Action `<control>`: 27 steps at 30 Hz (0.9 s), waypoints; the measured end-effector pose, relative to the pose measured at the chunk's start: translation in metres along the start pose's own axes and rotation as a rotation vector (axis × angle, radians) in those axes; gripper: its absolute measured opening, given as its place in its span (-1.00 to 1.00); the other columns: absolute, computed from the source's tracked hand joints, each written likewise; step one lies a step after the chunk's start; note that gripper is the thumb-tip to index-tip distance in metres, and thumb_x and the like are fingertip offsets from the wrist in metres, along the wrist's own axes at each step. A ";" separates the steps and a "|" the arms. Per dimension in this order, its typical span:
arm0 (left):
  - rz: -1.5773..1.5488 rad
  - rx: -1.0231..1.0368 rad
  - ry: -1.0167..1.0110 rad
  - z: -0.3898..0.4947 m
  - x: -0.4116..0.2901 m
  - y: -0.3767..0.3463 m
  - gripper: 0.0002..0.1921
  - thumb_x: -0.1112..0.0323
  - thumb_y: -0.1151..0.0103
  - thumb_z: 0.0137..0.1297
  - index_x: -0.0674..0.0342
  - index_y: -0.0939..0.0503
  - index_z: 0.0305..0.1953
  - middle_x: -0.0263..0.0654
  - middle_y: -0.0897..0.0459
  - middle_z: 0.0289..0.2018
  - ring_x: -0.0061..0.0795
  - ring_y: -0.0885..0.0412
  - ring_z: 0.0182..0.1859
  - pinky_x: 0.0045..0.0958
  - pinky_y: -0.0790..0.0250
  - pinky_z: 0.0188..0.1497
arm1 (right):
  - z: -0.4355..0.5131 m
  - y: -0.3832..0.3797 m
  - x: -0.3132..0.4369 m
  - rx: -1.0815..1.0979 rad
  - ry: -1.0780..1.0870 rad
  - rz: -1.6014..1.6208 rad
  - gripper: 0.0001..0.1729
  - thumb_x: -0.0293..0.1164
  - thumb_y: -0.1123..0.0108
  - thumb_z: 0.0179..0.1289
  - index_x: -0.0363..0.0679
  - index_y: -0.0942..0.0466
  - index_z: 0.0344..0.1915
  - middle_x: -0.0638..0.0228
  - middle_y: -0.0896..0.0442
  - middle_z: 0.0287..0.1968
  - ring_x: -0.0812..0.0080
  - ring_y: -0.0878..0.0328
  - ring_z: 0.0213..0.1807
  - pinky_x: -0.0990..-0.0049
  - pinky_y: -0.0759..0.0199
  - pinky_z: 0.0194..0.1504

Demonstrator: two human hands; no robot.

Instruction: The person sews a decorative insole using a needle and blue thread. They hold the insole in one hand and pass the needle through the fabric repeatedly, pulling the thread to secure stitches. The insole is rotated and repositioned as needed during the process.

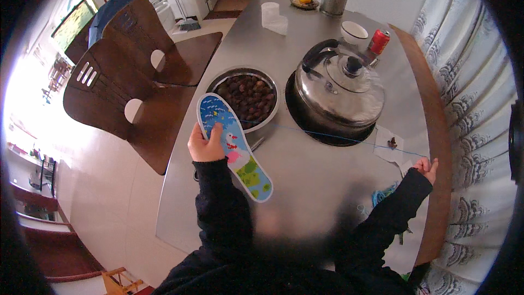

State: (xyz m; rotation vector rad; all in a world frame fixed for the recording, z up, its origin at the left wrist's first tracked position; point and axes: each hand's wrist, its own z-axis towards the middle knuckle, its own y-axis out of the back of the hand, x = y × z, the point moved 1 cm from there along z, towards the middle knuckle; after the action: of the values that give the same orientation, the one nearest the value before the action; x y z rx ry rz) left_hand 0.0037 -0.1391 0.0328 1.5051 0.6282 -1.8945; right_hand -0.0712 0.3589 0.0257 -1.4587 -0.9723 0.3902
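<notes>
My left hand (208, 143) grips a shoe insole (239, 151) by its left edge, thumb on top. Its face carries a stitched picture in blue, white, pink and green, with a pale border. From the insole a blue thread (327, 133) runs taut across the table to my right hand (427, 168), whose fingers are pinched at the thread's far end by the table's right edge. Whether a needle is there is too small to tell. A pair of scissors (258, 143) lies partly hidden under the insole. Near my right forearm sits a bundle of blue thread (382, 194).
Just beyond the insole stands a steel bowl (273, 121) of dark round nuts or dried fruits. A large metal kettle (339, 86) rests on a black round base. Farther back are a tissue roll (271, 14), white bowl (354, 30) and red can (379, 41). Wooden chairs (163, 131) flank the left.
</notes>
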 end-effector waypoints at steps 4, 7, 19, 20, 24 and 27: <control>-0.038 0.148 0.067 -0.009 -0.012 -0.015 -0.82 0.42 -0.10 0.06 0.37 -0.51 -0.30 -0.28 -0.60 -0.42 -0.61 -0.52 -0.41 -0.59 -0.35 -0.33 | -0.019 -0.021 -0.024 0.074 -0.108 -0.149 -0.63 -0.49 -0.03 0.17 -0.31 -0.27 -0.01 0.50 -0.10 -0.65 0.63 -0.03 -0.65 0.67 -0.04 -0.60; -0.304 0.553 0.272 -0.025 -0.024 -0.037 -0.77 0.41 -0.08 0.14 0.37 -0.45 -0.18 -0.26 -0.58 -0.30 -0.56 -0.52 -0.36 -0.56 -0.37 -0.29 | -0.066 -0.045 -0.067 0.271 -0.312 -0.353 -0.56 -0.54 0.06 0.18 -0.32 -0.21 0.09 0.50 -0.17 -0.59 0.65 -0.07 -0.61 0.69 -0.05 -0.54; -0.395 0.906 0.533 -0.070 -0.057 -0.073 -0.72 0.46 -0.13 0.10 0.37 -0.43 -0.13 -0.24 -0.58 -0.28 -0.54 -0.55 -0.29 -0.52 -0.41 -0.20 | -0.222 -0.097 -0.110 1.223 0.509 -1.335 -0.89 -0.53 -0.16 0.03 -0.26 -0.47 -0.37 0.28 -0.56 -0.47 0.38 -0.48 -0.50 0.54 -0.35 -0.48; -0.412 0.907 0.526 -0.070 -0.058 -0.073 -0.72 0.46 -0.13 0.10 0.37 -0.43 -0.13 -0.24 -0.58 -0.28 -0.55 -0.55 -0.29 -0.53 -0.41 -0.20 | -0.223 -0.097 -0.111 1.239 0.542 -1.378 -0.88 -0.55 -0.18 0.00 -0.27 -0.47 -0.40 0.26 -0.55 -0.48 0.34 -0.49 -0.48 0.52 -0.36 -0.47; -0.457 0.892 0.525 -0.072 -0.061 -0.072 -0.73 0.42 -0.14 0.10 0.39 -0.46 -0.16 -0.25 -0.60 -0.32 -0.58 -0.55 -0.33 -0.57 -0.40 -0.24 | -0.225 -0.095 -0.113 1.172 0.627 -1.434 -0.87 -0.59 -0.21 -0.06 -0.25 -0.48 -0.42 0.28 -0.46 -0.45 0.34 -0.48 -0.49 0.51 -0.34 -0.50; -0.473 0.878 0.507 -0.073 -0.065 -0.072 -0.73 0.41 -0.15 0.09 0.39 -0.47 -0.18 -0.25 -0.60 -0.34 -0.60 -0.54 -0.35 -0.59 -0.40 -0.26 | -0.226 -0.095 -0.114 1.185 0.673 -1.467 -0.86 -0.58 -0.23 -0.07 -0.22 -0.50 -0.43 0.31 -0.40 -0.44 0.37 -0.45 -0.51 0.53 -0.32 -0.52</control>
State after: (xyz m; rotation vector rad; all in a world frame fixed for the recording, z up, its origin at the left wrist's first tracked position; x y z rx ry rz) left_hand 0.0103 -0.0269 0.0774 2.6375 0.3829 -2.3040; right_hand -0.0006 0.1142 0.1162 0.3774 -0.7496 -0.5455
